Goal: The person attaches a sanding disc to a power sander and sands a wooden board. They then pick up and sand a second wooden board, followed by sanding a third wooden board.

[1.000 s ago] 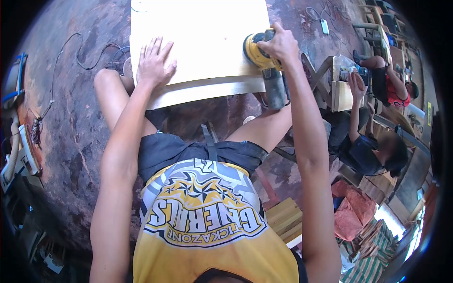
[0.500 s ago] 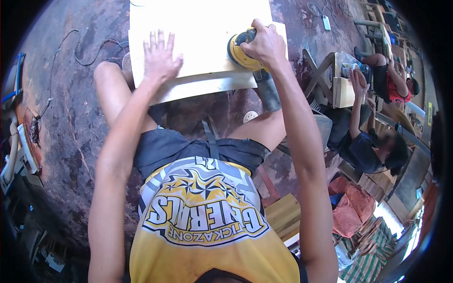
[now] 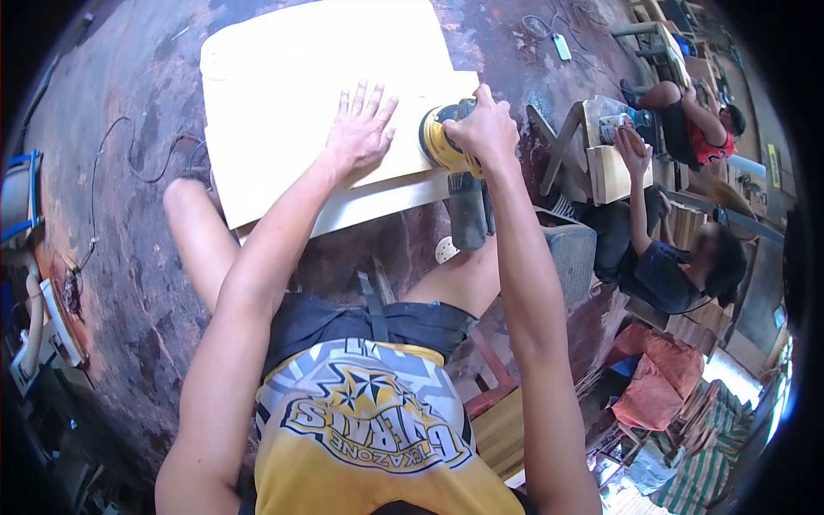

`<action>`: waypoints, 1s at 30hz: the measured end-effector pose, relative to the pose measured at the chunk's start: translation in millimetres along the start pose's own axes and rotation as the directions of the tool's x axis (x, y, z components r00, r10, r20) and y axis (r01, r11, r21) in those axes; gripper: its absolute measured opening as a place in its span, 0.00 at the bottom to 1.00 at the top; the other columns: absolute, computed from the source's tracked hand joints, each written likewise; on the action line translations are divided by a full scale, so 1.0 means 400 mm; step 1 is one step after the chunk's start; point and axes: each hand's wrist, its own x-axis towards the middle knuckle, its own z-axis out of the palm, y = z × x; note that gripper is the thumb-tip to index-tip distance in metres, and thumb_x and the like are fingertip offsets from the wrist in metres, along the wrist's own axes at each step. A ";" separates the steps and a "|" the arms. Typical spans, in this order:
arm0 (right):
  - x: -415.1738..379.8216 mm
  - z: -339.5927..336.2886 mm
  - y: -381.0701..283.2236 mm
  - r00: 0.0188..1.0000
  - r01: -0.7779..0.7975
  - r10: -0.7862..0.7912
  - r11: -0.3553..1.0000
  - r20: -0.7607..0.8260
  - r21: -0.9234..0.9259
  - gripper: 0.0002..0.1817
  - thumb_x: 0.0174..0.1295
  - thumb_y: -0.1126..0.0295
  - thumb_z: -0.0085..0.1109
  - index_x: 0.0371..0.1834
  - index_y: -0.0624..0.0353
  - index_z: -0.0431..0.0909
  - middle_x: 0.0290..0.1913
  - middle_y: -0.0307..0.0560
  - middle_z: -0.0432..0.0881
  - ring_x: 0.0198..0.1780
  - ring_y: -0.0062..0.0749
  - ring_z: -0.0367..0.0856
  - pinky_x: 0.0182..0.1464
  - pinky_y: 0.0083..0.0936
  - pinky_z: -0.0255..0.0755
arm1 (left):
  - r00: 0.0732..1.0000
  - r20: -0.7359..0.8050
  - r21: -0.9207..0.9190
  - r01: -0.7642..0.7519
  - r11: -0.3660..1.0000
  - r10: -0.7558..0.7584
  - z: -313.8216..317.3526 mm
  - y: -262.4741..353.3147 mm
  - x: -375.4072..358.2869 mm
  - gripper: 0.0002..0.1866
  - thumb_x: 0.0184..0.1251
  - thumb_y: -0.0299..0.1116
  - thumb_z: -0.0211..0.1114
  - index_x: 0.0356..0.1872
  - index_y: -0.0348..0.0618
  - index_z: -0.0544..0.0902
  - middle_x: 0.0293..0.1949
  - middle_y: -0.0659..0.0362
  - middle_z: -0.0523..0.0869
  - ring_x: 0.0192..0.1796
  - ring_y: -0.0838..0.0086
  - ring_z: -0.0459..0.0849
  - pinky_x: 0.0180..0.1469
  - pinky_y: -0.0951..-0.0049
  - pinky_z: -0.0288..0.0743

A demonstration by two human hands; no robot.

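Observation:
A pale wooden panel (image 3: 283, 103) lies in front of my knees, its surface washed out by bright light. Flat on it rests my left hand (image 3: 360, 133), fingers spread. My right hand (image 3: 485, 129) is wrapped around the top of a yellow and black orbital sander (image 3: 442, 137), which sits at the panel's right side. From the sander a dark dust bag or canister (image 3: 467, 210) hangs toward my knee. The sander's pad underneath is hidden.
At the right a co-worker in dark clothes (image 3: 661, 275) holds a round brown pad over a wooden block (image 3: 620, 176). Another person in red (image 3: 711, 142) sits farther off. Cables (image 3: 142, 176) run over the stained floor at left. A red sack (image 3: 657, 378) lies lower right.
My left hand has slid right across the panel, closer to the sander. The panel and sander appear lower and farther left in view as the camera shifted.

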 end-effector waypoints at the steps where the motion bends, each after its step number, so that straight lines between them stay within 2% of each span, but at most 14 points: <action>1: 0.006 -0.005 0.013 0.999 -0.046 0.046 0.999 0.016 0.010 0.39 0.50 0.54 0.73 0.67 0.51 0.71 0.57 0.65 0.77 0.58 0.61 0.82 0.60 0.48 0.78 | 1.000 0.006 -0.009 -0.019 1.000 0.019 0.008 0.008 0.021 0.33 0.78 0.50 0.38 0.80 0.52 0.57 0.82 0.49 0.49 0.84 0.51 0.41 0.82 0.45 0.35; 5: 0.041 -0.009 0.064 0.996 -0.078 0.079 0.997 -0.029 0.025 0.37 0.49 0.54 0.73 0.65 0.49 0.73 0.57 0.64 0.78 0.58 0.60 0.82 0.60 0.48 0.77 | 0.994 -0.035 -0.067 -0.109 0.992 0.107 0.036 0.022 0.094 0.33 0.79 0.48 0.38 0.80 0.48 0.57 0.82 0.47 0.50 0.84 0.53 0.43 0.82 0.47 0.36; 7: 0.069 -0.010 0.078 0.996 -0.073 0.074 0.997 -0.051 0.031 0.36 0.49 0.54 0.72 0.64 0.49 0.74 0.56 0.64 0.78 0.58 0.60 0.82 0.60 0.47 0.77 | 0.987 -0.060 -0.116 -0.157 0.981 0.151 0.030 0.043 0.122 0.33 0.80 0.46 0.36 0.79 0.37 0.56 0.81 0.42 0.51 0.84 0.52 0.45 0.83 0.52 0.36; 8: 0.085 -0.010 0.084 0.995 -0.062 0.064 0.998 -0.074 0.033 0.35 0.49 0.55 0.72 0.63 0.49 0.75 0.56 0.64 0.78 0.58 0.60 0.82 0.60 0.47 0.77 | 0.986 -0.057 -0.112 -0.164 0.980 0.158 0.026 0.056 0.137 0.33 0.80 0.46 0.36 0.79 0.37 0.56 0.81 0.42 0.51 0.84 0.52 0.45 0.83 0.52 0.36; 10: 0.123 -0.008 0.090 0.993 -0.069 0.072 0.997 -0.098 0.041 0.35 0.49 0.55 0.72 0.63 0.48 0.75 0.56 0.64 0.78 0.58 0.60 0.82 0.60 0.47 0.77 | 0.990 -0.086 -0.137 -0.126 0.983 0.115 0.031 0.081 0.165 0.35 0.79 0.46 0.37 0.78 0.31 0.55 0.80 0.40 0.51 0.83 0.53 0.46 0.83 0.57 0.37; 13: 0.182 -0.012 0.091 0.988 -0.084 0.088 0.996 -0.127 0.037 0.35 0.49 0.54 0.71 0.63 0.47 0.75 0.57 0.64 0.78 0.58 0.60 0.81 0.60 0.46 0.76 | 0.991 -0.119 -0.166 -0.088 0.982 0.068 0.043 0.101 0.178 0.36 0.79 0.47 0.39 0.78 0.30 0.55 0.80 0.40 0.51 0.83 0.53 0.46 0.83 0.57 0.36; 15: 0.218 -0.016 0.085 0.986 -0.022 0.023 1.000 -0.167 0.006 0.36 0.51 0.57 0.70 0.66 0.53 0.73 0.59 0.67 0.77 0.57 0.62 0.83 0.59 0.47 0.79 | 0.991 -0.104 -0.147 -0.098 0.984 0.083 0.042 0.101 0.168 0.36 0.78 0.48 0.39 0.78 0.30 0.54 0.80 0.40 0.51 0.83 0.53 0.46 0.83 0.56 0.36; 17: 0.253 -0.011 0.079 0.988 -0.015 0.017 1.000 -0.156 0.014 0.36 0.51 0.56 0.70 0.67 0.50 0.73 0.59 0.67 0.77 0.58 0.62 0.82 0.60 0.47 0.78 | 0.993 -0.084 -0.123 -0.098 0.988 0.088 0.041 0.107 0.136 0.37 0.78 0.50 0.39 0.78 0.31 0.54 0.80 0.40 0.51 0.83 0.53 0.46 0.83 0.56 0.36; 19: 0.285 -0.009 0.060 0.977 0.006 -0.010 1.000 -0.211 -0.017 0.38 0.48 0.52 0.73 0.65 0.44 0.75 0.58 0.64 0.79 0.58 0.60 0.82 0.60 0.46 0.78 | 0.991 -0.098 -0.139 -0.101 0.985 0.088 0.035 0.115 0.090 0.38 0.78 0.52 0.39 0.78 0.32 0.54 0.80 0.41 0.52 0.83 0.53 0.46 0.83 0.54 0.35; 20: 0.294 -0.013 0.047 0.983 0.025 -0.030 0.999 -0.179 -0.029 0.38 0.48 0.50 0.74 0.65 0.42 0.75 0.59 0.63 0.79 0.58 0.59 0.83 0.59 0.46 0.79 | 0.989 -0.113 -0.147 -0.109 0.983 0.093 0.033 0.112 0.060 0.40 0.77 0.55 0.39 0.79 0.34 0.53 0.80 0.41 0.53 0.83 0.53 0.46 0.83 0.53 0.35; 24: 0.278 -0.014 -0.012 0.985 0.117 -0.122 0.992 -0.121 -0.046 0.36 0.49 0.52 0.72 0.65 0.43 0.75 0.59 0.62 0.79 0.58 0.60 0.83 0.59 0.45 0.79 | 0.995 -0.089 -0.187 -0.061 0.981 0.045 0.022 0.067 -0.050 0.40 0.76 0.58 0.42 0.79 0.39 0.57 0.80 0.43 0.54 0.83 0.53 0.48 0.82 0.52 0.37; 25: 0.265 -0.013 -0.025 0.985 0.117 -0.122 0.992 -0.125 -0.046 0.36 0.49 0.52 0.72 0.65 0.43 0.75 0.59 0.62 0.79 0.58 0.60 0.83 0.59 0.45 0.79 | 0.995 -0.104 -0.185 -0.018 0.983 -0.002 0.033 0.048 -0.077 0.40 0.76 0.59 0.43 0.79 0.41 0.57 0.80 0.44 0.54 0.83 0.53 0.48 0.82 0.51 0.37; 27: 0.235 -0.006 -0.056 0.965 0.217 -0.221 0.975 -0.140 -0.043 0.34 0.50 0.55 0.70 0.65 0.43 0.75 0.58 0.63 0.78 0.56 0.60 0.84 0.59 0.46 0.80 | 0.991 -0.126 -0.179 0.030 0.983 -0.053 0.043 0.009 -0.124 0.40 0.75 0.59 0.45 0.79 0.42 0.58 0.80 0.44 0.55 0.83 0.53 0.49 0.82 0.50 0.37; 30: 0.173 0.009 -0.120 0.949 0.300 -0.301 0.954 -0.095 -0.033 0.34 0.49 0.55 0.69 0.64 0.43 0.75 0.57 0.66 0.78 0.54 0.62 0.84 0.56 0.47 0.81 | 0.972 -0.102 -0.101 0.200 0.975 -0.210 0.017 -0.068 -0.220 0.43 0.72 0.64 0.49 0.80 0.51 0.58 0.81 0.40 0.51 0.83 0.48 0.43 0.81 0.46 0.35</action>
